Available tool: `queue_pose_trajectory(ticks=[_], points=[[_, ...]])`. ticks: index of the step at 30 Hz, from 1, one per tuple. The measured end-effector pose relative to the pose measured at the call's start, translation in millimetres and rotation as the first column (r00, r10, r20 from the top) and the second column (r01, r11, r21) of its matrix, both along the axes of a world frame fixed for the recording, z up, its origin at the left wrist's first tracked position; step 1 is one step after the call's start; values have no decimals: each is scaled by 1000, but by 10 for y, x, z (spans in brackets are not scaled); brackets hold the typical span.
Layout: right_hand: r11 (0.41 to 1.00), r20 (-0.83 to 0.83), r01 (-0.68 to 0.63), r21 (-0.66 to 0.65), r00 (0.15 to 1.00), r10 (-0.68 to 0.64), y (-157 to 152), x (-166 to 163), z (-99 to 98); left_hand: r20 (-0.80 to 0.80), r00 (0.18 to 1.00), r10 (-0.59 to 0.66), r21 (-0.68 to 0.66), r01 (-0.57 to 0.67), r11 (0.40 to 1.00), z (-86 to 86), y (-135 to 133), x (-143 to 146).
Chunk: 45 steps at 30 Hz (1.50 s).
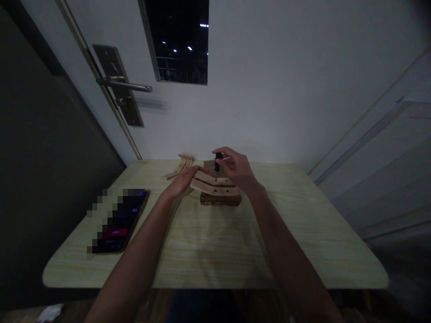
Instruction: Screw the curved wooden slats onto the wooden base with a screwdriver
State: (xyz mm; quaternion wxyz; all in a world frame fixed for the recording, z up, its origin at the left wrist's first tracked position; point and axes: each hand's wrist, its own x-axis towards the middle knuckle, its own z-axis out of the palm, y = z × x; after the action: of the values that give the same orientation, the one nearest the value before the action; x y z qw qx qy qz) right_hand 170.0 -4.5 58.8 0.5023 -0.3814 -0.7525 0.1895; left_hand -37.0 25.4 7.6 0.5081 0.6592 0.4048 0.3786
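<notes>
Centrally, right hand (235, 169): fingers closed around a small black-handled screwdriver (217, 161), held upright with its tip down on the top wooden piece (215, 181). Left hand (183, 179): fingers laid flat, pressing on the left end of that same piece; not clenched. Wooden piece: pale, angled, with small holes along its face, stacked with others on a darker wooden block (220, 199), at the far middle of the table (208, 251). Further curved wooden parts (180, 167): loose, just left of the stack, near the wall. Phone (119, 222): lit screen, flat at the table's left edge, well apart from the hands. Door handle (123, 84): upper left.
</notes>
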Motion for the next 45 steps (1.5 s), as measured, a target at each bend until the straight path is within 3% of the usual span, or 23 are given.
queue_pose_trajectory(ticks=[9, 14, 16, 21, 26, 34, 41, 45], points=[[980, 166, 197, 25, 966, -198, -46, -135, 67, -61, 998, -9, 16, 10, 1000, 63, -50, 1], [909, 344, 412, 57, 847, -405, -63, -176, 137, -49, 998, -37, -12, 37, 999, 43, -26, -4], [894, 380, 441, 78, 816, -435, -78, -169, 144, -62, 998, -30, -13, 30, 999, 48, -24, -3], [923, 394, 358, 140, 835, -384, -130, -135, 126, -85, 996, -14, 1, 14, 1000, 103, -64, 15], [935, 383, 335, 117, 853, -354, -146, -120, 140, -83, 997, -1, 22, 3, 1000, 124, -92, 31], [990, 224, 131, 59, 964, -141, -61, -88, 81, -99, 995, 2, 48, 3, 999, 136, -99, 35], [989, 184, 132, 72, 972, -143, -72, -88, 125, -77, 997, -1, 58, 6, 998, 123, -93, 35], [976, 225, 219, 18, 950, -217, -61, -95, 171, -88, 996, 4, 53, 1, 999, 125, -87, 34]])
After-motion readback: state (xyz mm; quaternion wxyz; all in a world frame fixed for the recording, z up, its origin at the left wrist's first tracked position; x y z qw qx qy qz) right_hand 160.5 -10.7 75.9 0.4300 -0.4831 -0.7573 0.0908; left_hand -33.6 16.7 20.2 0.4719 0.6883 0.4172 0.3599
